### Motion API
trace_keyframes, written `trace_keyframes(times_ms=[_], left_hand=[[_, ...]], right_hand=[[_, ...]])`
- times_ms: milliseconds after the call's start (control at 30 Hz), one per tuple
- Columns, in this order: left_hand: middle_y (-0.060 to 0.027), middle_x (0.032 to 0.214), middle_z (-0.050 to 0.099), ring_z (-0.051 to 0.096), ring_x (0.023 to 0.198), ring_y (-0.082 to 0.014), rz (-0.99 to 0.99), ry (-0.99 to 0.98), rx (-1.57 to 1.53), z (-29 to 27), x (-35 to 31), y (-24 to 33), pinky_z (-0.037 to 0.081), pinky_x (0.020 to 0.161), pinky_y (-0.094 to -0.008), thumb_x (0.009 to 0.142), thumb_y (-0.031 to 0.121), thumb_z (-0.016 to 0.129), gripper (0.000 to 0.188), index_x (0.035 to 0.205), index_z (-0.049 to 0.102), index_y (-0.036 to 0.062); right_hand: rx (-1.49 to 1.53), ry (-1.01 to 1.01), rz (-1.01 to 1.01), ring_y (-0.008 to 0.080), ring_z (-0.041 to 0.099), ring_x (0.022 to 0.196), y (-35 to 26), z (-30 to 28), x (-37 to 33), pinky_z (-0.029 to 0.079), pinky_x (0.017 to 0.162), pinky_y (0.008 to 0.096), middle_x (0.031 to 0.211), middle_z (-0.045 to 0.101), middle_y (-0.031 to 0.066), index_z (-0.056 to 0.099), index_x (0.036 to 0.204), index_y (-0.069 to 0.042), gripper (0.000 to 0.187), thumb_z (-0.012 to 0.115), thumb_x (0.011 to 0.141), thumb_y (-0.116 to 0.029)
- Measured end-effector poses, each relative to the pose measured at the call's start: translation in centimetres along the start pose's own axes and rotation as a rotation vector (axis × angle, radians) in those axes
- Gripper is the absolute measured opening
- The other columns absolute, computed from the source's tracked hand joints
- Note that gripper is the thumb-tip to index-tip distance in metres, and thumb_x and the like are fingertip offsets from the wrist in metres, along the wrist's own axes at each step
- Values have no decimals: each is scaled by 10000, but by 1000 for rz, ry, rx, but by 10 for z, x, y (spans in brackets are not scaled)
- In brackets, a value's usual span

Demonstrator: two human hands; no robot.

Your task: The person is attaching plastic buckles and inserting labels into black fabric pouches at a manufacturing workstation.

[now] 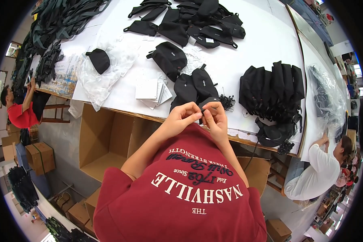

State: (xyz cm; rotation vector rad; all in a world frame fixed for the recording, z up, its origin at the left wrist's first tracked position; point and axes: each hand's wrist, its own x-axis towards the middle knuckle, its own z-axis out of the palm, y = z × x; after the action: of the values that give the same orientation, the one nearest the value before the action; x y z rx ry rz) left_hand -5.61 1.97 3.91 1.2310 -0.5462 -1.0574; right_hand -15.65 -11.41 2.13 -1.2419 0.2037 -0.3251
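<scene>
At the near edge of the white table, my left hand and my right hand meet with fingertips pinched together. Between them is the end of a black fabric pouch; the small part under the fingertips is mostly hidden. Just beyond my hands lie two more black pouches, with a larger black pouch farther off. To their left, white cards lie in a loose stack. A tangle of thin black cords sits right of my hands.
Black pouches stand bunched at the right; more are heaped at the far side. A clear plastic bag lies left with a black pouch on it. Cardboard boxes stand below the table edge. People work at left and right.
</scene>
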Motion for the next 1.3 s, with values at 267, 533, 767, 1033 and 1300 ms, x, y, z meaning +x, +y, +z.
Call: trace_keyframes(times_ms=[267,533,767,1033,1300], left_hand=[[-2,821,589,530,731,-33,-28,-34,-69,-2,1,-3,410,654,-181,926,145,551,137,921,558,8],[36,725,544,452,612,-19,-5,19,-31,2,2,-9,353,543,-189,928,163,554,149,912,556,15],[41,681,515,400,593,-10,50,112,227,3,4,-9,319,524,-201,912,136,567,138,865,555,6],[74,612,414,368,572,4,77,-31,-98,-8,12,-11,286,519,-173,863,96,641,262,1072,486,74],[-38,888,485,478,833,-125,483,220,495,4,17,14,401,699,-254,819,252,704,310,1010,557,57]], right_hand=[[11,-6,-4,50,434,606,-1,-1,1,343,547,190,740,519,2,480,1032,-36,94,499,956,-87],[-37,0,10,52,446,611,0,-2,-3,358,552,189,724,520,-1,487,1036,-34,103,508,950,-86],[-339,32,-63,55,514,621,1,-4,0,383,553,195,733,607,30,516,1010,-23,100,530,934,-87],[-48,7,41,23,382,532,-12,6,4,289,487,176,702,497,-40,505,1009,-47,72,503,938,-36],[27,26,38,34,357,529,-37,6,10,268,484,176,731,454,-21,487,1000,-68,68,519,942,-77]])
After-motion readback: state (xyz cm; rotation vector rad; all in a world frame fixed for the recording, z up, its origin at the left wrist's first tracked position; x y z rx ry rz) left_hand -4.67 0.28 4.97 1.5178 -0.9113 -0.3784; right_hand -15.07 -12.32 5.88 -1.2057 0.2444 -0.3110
